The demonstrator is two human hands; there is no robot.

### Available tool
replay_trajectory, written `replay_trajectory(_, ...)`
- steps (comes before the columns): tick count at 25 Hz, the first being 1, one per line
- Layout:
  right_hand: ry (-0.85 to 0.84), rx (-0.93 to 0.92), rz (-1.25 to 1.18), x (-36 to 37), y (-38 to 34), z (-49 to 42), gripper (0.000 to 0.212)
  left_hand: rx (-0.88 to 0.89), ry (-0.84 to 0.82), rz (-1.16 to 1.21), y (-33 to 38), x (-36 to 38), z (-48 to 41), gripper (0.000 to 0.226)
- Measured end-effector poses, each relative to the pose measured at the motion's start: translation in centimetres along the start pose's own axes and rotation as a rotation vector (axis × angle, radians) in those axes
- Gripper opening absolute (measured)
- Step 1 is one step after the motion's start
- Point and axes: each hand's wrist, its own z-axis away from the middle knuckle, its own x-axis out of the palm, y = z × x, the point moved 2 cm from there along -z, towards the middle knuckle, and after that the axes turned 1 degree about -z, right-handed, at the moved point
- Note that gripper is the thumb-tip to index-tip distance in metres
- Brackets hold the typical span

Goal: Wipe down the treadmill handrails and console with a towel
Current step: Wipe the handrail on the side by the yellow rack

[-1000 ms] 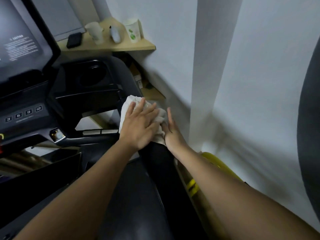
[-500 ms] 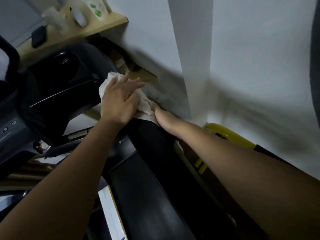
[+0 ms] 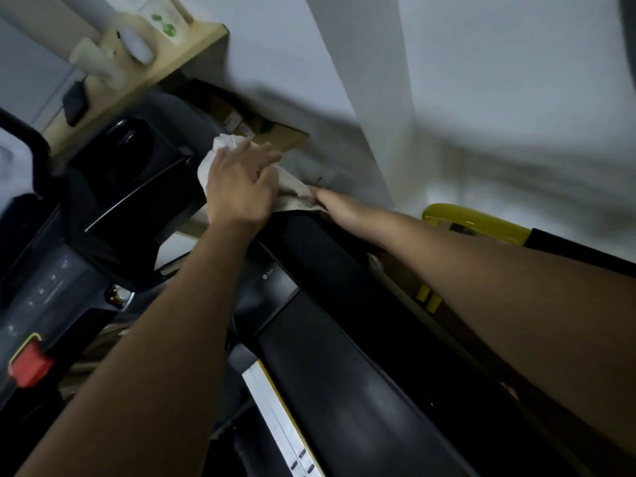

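Note:
A white towel [image 3: 220, 149] is draped over the top end of the black right handrail [image 3: 330, 266] of the treadmill, where the rail meets the console [image 3: 113, 187]. My left hand [image 3: 241, 187] lies flat on the towel with fingers spread, pressing it onto the rail. My right hand [image 3: 339, 208] is on the far side of the rail, its fingers tucked under the towel's edge and hidden. The console's button panel [image 3: 44, 287] and red safety key [image 3: 29, 368] are at the left.
A wooden shelf [image 3: 165, 60] with cups and a dark phone [image 3: 74, 105] sits above the console against the white wall [image 3: 481, 98]. A cardboard box [image 3: 261, 129] is behind the towel. A yellow bar [image 3: 475, 222] runs beyond the rail on the right.
The view has tilted and swung left. Both hands have slid with the towel a little further up the handrail toward the console.

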Motion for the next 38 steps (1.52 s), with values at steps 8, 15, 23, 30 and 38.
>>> replay_trajectory(8,0.081,0.049,-0.097,-0.4,0.7,3.2,0.040,0.168,0.007,-0.010,2.2,1.8,7.2,0.061)
replay_trajectory(15,0.043,0.013,-0.068,-0.2,0.0,5.8,0.041,0.095,0.006,0.017,3.4,2.0,8.6,0.063)
replay_trajectory(23,0.037,-0.105,0.141,0.4,-1.4,6.6,0.048,0.271,-0.013,-0.031,2.7,1.7,8.0,0.064)
replay_trajectory(30,-0.013,0.038,0.124,0.7,-0.9,10.2,0.031,-0.044,0.081,0.165,5.3,3.1,12.6,0.071)
replay_trajectory(38,0.196,0.022,0.540,1.8,-3.3,8.2,0.039,-0.110,0.107,0.300,4.2,2.7,11.6,0.068)
